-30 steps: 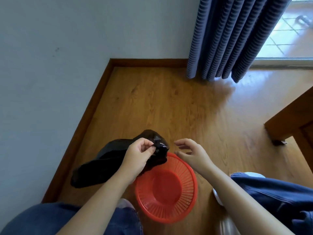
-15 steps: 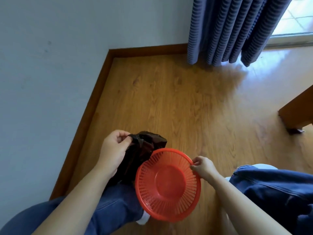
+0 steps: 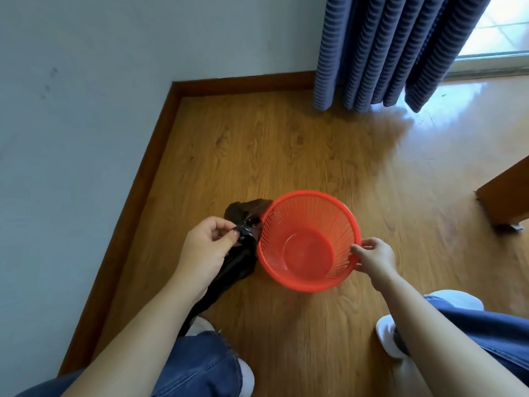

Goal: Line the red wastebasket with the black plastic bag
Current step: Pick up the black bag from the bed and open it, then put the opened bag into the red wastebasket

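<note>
One head-worn camera looks steeply down, close above the wooden floor (image 3: 286, 144).

arms (image 3: 160, 325) bare | jeans (image 3: 197, 365) blue, frayed hem | shoes (image 3: 385, 336) white

No readable text, label, brand, number or sign anywhere in view: none on red wastebasket (image 3: 308, 242), none on black plastic bag (image 3: 243, 247), none on wall, curtain or wood floor.
</note>
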`<action>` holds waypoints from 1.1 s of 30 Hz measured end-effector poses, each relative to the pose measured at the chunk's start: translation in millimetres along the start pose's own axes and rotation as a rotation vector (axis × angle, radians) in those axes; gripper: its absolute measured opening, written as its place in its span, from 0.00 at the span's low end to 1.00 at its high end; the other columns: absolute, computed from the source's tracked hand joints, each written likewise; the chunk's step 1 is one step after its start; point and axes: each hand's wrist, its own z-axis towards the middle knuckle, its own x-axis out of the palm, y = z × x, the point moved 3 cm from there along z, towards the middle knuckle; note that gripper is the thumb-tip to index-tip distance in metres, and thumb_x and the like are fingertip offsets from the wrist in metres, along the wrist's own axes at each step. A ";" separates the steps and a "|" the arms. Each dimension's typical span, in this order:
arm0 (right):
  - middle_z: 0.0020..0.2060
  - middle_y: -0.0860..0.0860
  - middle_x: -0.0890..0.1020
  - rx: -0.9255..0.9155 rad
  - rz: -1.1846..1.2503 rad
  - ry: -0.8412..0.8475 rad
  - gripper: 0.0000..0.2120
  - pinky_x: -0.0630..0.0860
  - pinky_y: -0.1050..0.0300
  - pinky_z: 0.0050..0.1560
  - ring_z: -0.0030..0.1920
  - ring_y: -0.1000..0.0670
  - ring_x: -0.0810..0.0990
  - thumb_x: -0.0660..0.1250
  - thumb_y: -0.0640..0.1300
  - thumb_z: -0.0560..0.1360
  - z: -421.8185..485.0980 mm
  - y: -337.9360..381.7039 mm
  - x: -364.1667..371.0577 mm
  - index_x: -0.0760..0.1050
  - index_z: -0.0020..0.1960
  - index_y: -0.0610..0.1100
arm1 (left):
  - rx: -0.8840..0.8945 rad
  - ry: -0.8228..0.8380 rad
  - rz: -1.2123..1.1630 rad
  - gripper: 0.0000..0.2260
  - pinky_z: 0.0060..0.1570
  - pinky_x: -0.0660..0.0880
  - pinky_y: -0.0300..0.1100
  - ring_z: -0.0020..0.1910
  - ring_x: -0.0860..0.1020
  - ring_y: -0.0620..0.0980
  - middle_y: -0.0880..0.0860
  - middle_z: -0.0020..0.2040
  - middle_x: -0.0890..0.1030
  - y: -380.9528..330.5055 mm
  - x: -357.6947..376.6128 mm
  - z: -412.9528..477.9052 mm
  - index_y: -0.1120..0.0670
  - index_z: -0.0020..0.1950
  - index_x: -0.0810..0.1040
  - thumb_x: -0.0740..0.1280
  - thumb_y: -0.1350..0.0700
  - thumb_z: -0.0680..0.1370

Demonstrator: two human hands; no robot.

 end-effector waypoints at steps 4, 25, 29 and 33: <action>0.37 0.47 0.77 0.046 0.071 -0.049 0.09 0.77 0.56 0.30 0.34 0.48 0.80 0.68 0.39 0.72 1.2 -1.0 3.5 0.73 0.50 0.37 | -0.021 0.032 0.035 0.06 0.38 0.75 0.35 0.40 0.80 0.45 0.53 0.41 0.82 6.5 2.9 -3.2 0.53 0.42 0.77 0.65 0.64 0.74; 0.47 0.54 0.82 -0.794 -0.187 0.629 0.11 0.74 0.64 0.50 0.48 0.58 0.79 0.68 0.39 0.71 -194.1 132.1 88.1 0.78 0.52 0.49 | -0.027 0.191 -0.024 0.06 0.48 0.77 0.47 0.43 0.79 0.50 0.52 0.38 0.80 -8.5 -34.6 -49.7 0.54 0.39 0.77 0.67 0.63 0.74; 0.41 0.57 0.83 -0.765 -0.147 0.654 0.08 0.76 0.66 0.45 0.43 0.60 0.80 0.70 0.42 0.70 -205.4 135.7 95.0 0.79 0.47 0.52 | -0.057 0.162 -0.179 0.04 0.46 0.79 0.42 0.44 0.81 0.50 0.56 0.42 0.82 -1.0 -58.5 -50.9 0.57 0.41 0.77 0.66 0.64 0.74; 0.39 0.59 0.81 -0.837 -0.270 0.657 0.09 0.73 0.70 0.43 0.42 0.63 0.78 0.71 0.44 0.69 -218.2 140.4 106.4 0.77 0.45 0.56 | -0.038 0.168 -0.375 0.02 0.40 0.78 0.36 0.44 0.82 0.50 0.56 0.41 0.84 3.1 -72.1 -51.1 0.59 0.42 0.78 0.67 0.65 0.73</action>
